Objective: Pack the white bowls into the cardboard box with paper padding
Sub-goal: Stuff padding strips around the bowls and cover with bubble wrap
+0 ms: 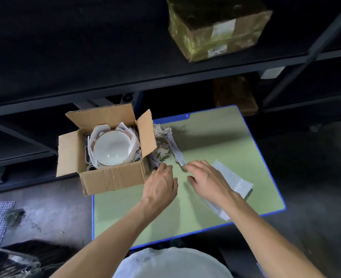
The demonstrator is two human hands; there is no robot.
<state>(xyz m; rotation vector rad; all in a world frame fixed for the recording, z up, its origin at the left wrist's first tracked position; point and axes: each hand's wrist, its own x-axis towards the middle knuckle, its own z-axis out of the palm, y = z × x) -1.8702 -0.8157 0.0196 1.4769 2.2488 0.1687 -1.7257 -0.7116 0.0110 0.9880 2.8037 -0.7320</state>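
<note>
I see dark shelving (165, 77) behind a green table (215, 149) with a blue edge. On its left corner sits the open cardboard box (113, 177), partly overhanging, with 1 white bowl (112, 147) visible on top, nested in paper wrapping; I cannot tell how many lie beneath. Just right of the box lies the crumpled paper padding (166, 143), its long axis running from the far box flap toward me and slightly right. A sheet of bubble wrap (233, 178) lies further right, partly under my right forearm. My left hand (160, 185) hovers at the paper's near end, fingers loosely curled, holding nothing. My right hand (204, 179) has its fingers spread, fingertips (184, 167) touching the paper's near tip. I judge the right hand nearer for the grab.
</note>
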